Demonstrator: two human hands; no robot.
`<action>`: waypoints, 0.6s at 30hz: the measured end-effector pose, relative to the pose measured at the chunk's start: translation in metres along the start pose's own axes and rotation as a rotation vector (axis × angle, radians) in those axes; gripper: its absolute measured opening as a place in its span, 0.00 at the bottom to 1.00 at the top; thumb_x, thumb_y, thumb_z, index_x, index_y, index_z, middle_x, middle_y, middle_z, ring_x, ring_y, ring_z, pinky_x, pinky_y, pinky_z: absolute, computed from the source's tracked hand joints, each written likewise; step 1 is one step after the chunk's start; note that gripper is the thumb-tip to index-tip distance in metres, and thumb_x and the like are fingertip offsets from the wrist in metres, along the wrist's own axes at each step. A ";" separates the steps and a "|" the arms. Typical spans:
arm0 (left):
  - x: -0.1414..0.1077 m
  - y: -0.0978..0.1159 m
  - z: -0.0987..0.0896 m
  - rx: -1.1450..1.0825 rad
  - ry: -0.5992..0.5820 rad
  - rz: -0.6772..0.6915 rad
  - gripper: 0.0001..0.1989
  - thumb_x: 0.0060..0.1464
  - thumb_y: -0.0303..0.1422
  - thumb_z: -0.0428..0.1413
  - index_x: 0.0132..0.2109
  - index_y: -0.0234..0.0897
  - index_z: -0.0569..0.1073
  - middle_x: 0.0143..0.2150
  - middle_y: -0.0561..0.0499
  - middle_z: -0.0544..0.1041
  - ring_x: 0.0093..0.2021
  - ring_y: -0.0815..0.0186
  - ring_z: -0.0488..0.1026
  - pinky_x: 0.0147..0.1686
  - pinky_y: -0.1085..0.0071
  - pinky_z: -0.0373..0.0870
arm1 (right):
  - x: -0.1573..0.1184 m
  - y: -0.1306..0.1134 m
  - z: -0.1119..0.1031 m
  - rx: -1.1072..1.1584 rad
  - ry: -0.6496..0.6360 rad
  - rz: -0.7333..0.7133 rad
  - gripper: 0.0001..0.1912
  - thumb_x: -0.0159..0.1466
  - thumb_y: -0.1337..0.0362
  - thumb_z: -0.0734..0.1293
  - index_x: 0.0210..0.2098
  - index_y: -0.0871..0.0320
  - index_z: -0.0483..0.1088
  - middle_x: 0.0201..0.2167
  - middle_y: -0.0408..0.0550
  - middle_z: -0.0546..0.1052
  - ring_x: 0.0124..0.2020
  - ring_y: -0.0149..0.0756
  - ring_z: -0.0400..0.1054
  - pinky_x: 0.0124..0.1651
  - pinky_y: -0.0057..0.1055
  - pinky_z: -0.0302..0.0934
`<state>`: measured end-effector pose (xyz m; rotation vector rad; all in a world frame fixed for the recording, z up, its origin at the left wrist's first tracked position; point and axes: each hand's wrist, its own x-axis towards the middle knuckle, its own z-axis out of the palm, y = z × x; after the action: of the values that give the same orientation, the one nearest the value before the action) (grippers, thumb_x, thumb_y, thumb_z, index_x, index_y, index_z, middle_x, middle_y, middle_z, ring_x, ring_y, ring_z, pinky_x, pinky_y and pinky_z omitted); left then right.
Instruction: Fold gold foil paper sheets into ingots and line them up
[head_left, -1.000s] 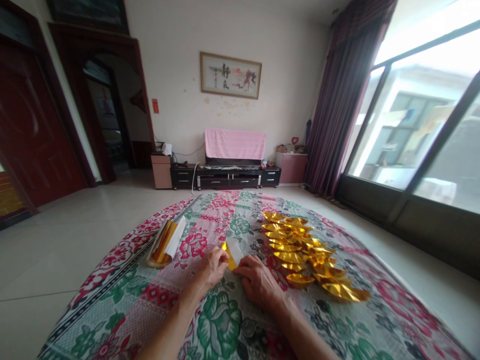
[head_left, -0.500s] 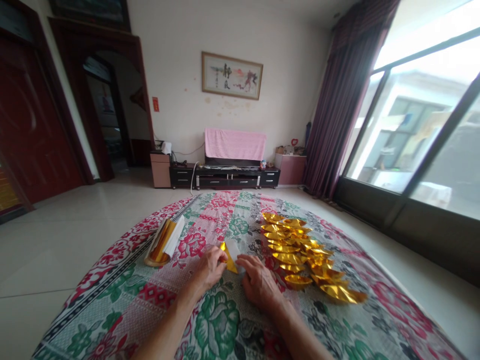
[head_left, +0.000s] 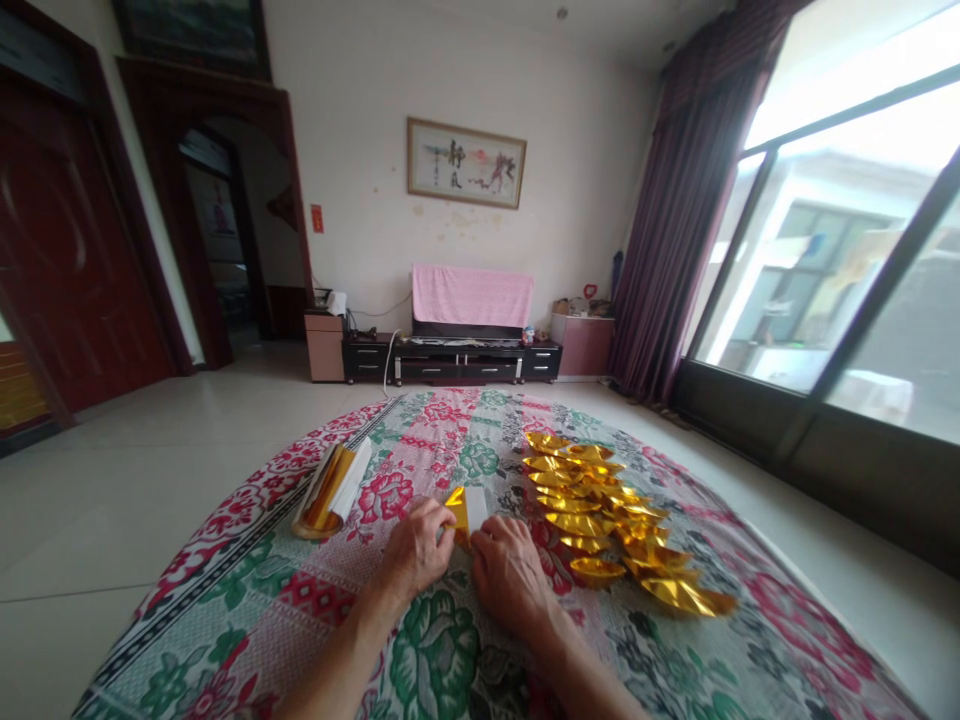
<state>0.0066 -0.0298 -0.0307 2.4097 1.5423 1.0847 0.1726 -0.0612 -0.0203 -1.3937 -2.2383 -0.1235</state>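
Observation:
A partly folded sheet of gold foil paper (head_left: 458, 507), with a white side showing at its right, lies on the flowered tablecloth (head_left: 480, 460). My left hand (head_left: 421, 541) pinches its left edge between thumb and fingers. At its lower right, my right hand (head_left: 511, 570) has curled fingers closed on the paper's near corner; the fingertips are partly hidden. To the right lie several folded gold paper ingots (head_left: 577, 524) in overlapping rows. Off to the left rests a curled stack of gold and white paper sheets (head_left: 330, 490).
The round table's edge curves away on both sides. Beyond it stands a low black TV cabinet (head_left: 457, 362) with a pink towel (head_left: 472, 294) over the screen. A purple curtain (head_left: 660, 240) and a large window are at the right, a red door (head_left: 75, 250) at the left.
The sheet between my hands has turned more upright, showing a straight white strip beside the gold. My right hand's fingers have curled in toward its near corner. The view has tilted slightly up.

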 end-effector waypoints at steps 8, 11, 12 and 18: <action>-0.002 0.008 -0.002 -0.034 -0.138 0.020 0.08 0.52 0.30 0.50 0.33 0.39 0.75 0.34 0.50 0.70 0.38 0.66 0.68 0.39 0.73 0.64 | 0.001 -0.012 -0.001 -0.038 -0.007 -0.028 0.05 0.56 0.68 0.62 0.30 0.57 0.69 0.31 0.50 0.69 0.35 0.38 0.59 0.41 0.36 0.48; 0.000 0.005 -0.001 -0.027 -0.133 -0.009 0.09 0.53 0.29 0.49 0.32 0.39 0.75 0.34 0.50 0.70 0.37 0.68 0.68 0.39 0.73 0.64 | -0.001 -0.016 0.001 0.006 -0.004 -0.041 0.05 0.56 0.69 0.61 0.28 0.57 0.68 0.30 0.49 0.70 0.35 0.37 0.60 0.42 0.35 0.49; 0.000 0.003 -0.001 -0.026 -0.124 -0.017 0.10 0.53 0.28 0.49 0.32 0.39 0.75 0.34 0.50 0.70 0.37 0.68 0.68 0.39 0.73 0.64 | -0.001 -0.018 0.002 0.031 -0.009 -0.049 0.05 0.56 0.69 0.61 0.28 0.57 0.68 0.30 0.48 0.70 0.34 0.36 0.61 0.42 0.34 0.49; 0.002 -0.011 0.000 -0.033 -0.057 -0.036 0.09 0.51 0.27 0.50 0.33 0.38 0.75 0.36 0.49 0.71 0.40 0.65 0.67 0.43 0.70 0.64 | 0.001 -0.013 -0.004 0.228 -0.026 -0.097 0.12 0.53 0.71 0.61 0.37 0.56 0.69 0.38 0.46 0.73 0.41 0.36 0.63 0.47 0.33 0.50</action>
<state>-0.0016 -0.0229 -0.0349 2.3610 1.5312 1.0171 0.1626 -0.0681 -0.0141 -1.1730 -2.2604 0.1151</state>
